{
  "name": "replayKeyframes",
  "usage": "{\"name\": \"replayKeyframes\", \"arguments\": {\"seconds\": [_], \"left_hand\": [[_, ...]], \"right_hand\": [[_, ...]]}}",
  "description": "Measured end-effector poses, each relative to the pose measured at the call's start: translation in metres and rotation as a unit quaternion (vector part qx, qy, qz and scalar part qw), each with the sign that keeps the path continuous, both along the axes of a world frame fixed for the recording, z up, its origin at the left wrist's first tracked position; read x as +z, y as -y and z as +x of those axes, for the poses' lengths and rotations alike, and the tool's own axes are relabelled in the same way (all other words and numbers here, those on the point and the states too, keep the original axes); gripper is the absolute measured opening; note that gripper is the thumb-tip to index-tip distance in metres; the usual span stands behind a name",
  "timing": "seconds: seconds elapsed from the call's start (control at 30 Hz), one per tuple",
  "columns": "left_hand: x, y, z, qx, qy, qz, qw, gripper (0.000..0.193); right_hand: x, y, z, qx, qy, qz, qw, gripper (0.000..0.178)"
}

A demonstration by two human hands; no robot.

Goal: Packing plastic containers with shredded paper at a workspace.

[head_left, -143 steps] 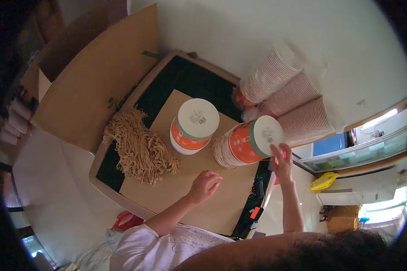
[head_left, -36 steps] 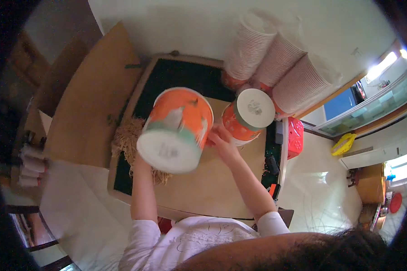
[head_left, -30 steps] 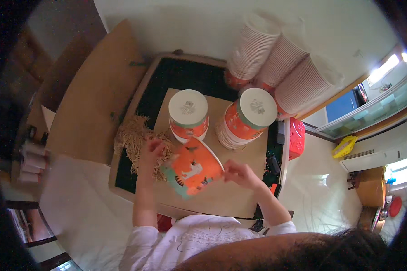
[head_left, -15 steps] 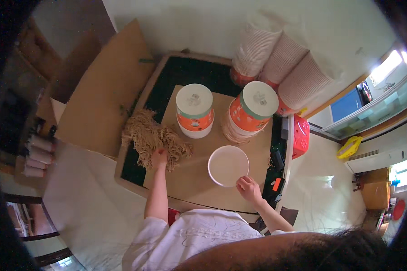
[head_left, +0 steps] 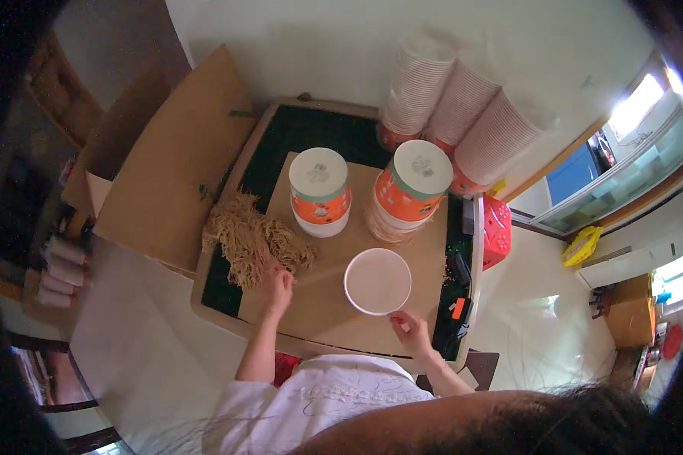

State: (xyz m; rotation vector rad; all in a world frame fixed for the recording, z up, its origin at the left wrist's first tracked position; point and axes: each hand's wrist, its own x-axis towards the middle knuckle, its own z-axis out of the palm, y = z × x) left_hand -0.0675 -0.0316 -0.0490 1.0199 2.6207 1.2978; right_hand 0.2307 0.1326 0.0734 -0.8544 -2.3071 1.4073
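Note:
A heap of crinkled brown paper-like strands (head_left: 243,235) lies on the left of the table. At its near edge is my left hand (head_left: 278,288), its fingers pinched together; whatever is between them is too small to make out. Right of the heap stands a white paper tub (head_left: 378,280), mouth up, its inside pale and plain. My right hand (head_left: 411,334) is at the tub's near right rim, fingers loosely bent with the thumb apart, holding nothing visible. Behind stand two upside-down stacks of orange-and-white printed tubs, a left stack (head_left: 321,193) and a right stack (head_left: 411,186).
A cardboard sheet (head_left: 357,324) covers much of the green tabletop (head_left: 326,125). Tall wrapped stacks of tubs (head_left: 459,114) lean at the back right wall. A large cardboard box (head_left: 178,167) stands at left. Small dark items (head_left: 460,269) line the right edge, beside a red stool (head_left: 496,231).
My left hand has drawn back from the strands toward me and slightly right. My right hand has loosened and slipped a little down from the tub's rim. The whole view has shifted slightly.

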Motion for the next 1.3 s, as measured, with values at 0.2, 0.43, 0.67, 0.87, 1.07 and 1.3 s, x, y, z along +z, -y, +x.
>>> {"name": "replayKeyframes", "arguments": {"seconds": [0.2, 0.43, 0.67, 0.87, 1.07, 1.3], "left_hand": [[0.088, -0.002, 0.139, -0.192, 0.219, 0.015, 0.957, 0.005], [0.091, -0.007, 0.155, -0.207, 0.175, 0.019, 0.962, 0.009], [0.061, 0.008, 0.137, -0.331, 0.147, -0.216, 0.907, 0.008], [0.081, -0.024, 0.131, -0.448, 0.169, -0.335, 0.812, 0.012], [0.117, -0.14, 0.1, -0.339, -0.048, -0.046, 0.938, 0.023], [0.064, -0.197, 0.079, -0.339, -0.044, -0.11, 0.933, 0.015]], "right_hand": [[-0.044, 0.041, -0.034, -0.02, 0.001, -0.525, 0.851, 0.026], [-0.032, 0.046, -0.044, -0.078, -0.05, -0.519, 0.85, 0.023], [0.022, -0.009, -0.038, -0.188, -0.218, -0.492, 0.822, 0.022], [0.028, -0.03, -0.03, -0.199, -0.205, -0.458, 0.842, 0.022], [0.041, -0.046, -0.021, -0.192, -0.139, -0.381, 0.894, 0.021], [0.066, -0.084, 0.036, -0.233, -0.092, -0.221, 0.943, 0.021]]}}
